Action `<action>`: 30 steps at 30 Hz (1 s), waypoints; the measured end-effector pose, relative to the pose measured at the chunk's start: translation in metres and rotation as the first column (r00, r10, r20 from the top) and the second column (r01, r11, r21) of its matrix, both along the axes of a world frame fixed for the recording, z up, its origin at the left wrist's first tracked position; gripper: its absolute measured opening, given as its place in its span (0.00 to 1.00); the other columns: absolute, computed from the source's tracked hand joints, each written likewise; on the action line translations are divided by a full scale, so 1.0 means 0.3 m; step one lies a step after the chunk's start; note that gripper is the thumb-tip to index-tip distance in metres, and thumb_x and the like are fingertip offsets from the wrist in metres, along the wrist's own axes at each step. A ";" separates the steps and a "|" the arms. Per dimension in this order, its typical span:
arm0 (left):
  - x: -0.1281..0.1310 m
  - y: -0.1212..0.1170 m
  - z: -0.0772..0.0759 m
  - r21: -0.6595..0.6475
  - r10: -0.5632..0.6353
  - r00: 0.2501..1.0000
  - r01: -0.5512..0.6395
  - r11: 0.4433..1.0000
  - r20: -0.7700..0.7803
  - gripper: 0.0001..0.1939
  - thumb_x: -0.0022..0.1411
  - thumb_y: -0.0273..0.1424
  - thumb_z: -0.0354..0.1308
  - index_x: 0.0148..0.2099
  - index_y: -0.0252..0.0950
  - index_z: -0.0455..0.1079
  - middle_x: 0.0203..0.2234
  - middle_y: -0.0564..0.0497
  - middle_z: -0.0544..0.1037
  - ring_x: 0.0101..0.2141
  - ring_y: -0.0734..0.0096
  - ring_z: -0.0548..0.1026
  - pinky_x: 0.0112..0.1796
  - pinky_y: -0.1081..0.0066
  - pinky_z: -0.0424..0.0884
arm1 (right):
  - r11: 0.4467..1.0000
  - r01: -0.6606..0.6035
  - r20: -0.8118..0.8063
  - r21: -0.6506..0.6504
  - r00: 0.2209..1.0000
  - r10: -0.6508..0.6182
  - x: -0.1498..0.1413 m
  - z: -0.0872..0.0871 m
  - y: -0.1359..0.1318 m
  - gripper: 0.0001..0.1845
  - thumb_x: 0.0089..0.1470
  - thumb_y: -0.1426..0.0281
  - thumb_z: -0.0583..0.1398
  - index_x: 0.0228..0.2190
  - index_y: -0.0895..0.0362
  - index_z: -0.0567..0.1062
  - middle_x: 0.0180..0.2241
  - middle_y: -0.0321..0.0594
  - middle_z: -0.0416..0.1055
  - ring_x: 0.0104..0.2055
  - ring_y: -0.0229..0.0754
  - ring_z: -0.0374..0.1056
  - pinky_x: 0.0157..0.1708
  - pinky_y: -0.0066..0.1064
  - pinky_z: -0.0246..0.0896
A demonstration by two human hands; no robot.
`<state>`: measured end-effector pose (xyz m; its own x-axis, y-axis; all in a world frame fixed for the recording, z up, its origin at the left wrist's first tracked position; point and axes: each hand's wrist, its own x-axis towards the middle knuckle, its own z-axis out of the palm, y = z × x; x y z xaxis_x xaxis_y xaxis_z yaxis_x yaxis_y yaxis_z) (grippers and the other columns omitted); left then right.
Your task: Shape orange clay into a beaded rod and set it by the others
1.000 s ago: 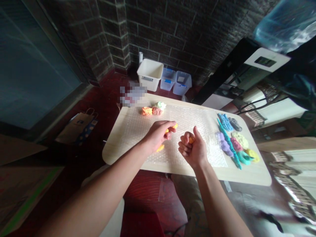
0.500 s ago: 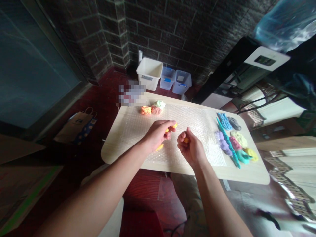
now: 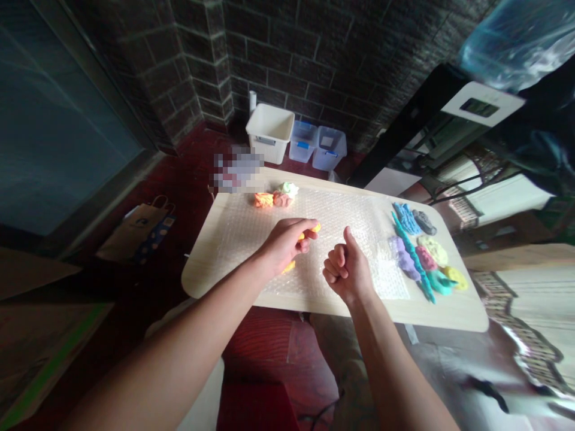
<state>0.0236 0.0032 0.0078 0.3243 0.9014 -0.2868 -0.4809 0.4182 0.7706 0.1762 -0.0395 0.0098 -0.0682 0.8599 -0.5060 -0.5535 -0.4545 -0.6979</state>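
My left hand (image 3: pixel 285 242) is closed round a lump of yellow-orange clay (image 3: pixel 313 228) and rests on the bubble wrap sheet (image 3: pixel 341 218) that covers a light wooden table (image 3: pixel 449 314). Clay sticks out at both ends of that hand. My right hand (image 3: pixel 348 269) is a fist with the thumb up, just right of the left hand; a small orange piece it held earlier is hidden now.
Orange, pink and pale green clay lumps (image 3: pixel 276 196) lie at the table's far side. Several coloured clay pieces (image 3: pixel 422 251) lie at the right end. A white bin (image 3: pixel 269 131) and two clear boxes (image 3: pixel 321 145) stand by the brick wall. A paper bag (image 3: pixel 141 230) is on the floor at left.
My right hand has closed tighter into a fist, and the small orange piece between its fingers no longer shows. The left hand has hardly moved.
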 end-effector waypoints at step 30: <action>-0.003 -0.004 -0.006 -0.006 -0.033 0.999 0.033 0.999 0.008 0.09 0.58 0.32 0.66 0.33 0.31 0.74 0.27 0.50 0.74 0.21 0.82 0.62 0.24 0.76 0.55 | 0.998 -0.016 -0.117 0.062 0.993 0.024 0.006 -0.018 0.003 0.15 0.54 0.63 0.70 0.26 0.56 0.72 0.18 0.23 0.50 0.16 0.28 0.38 0.11 0.20 0.40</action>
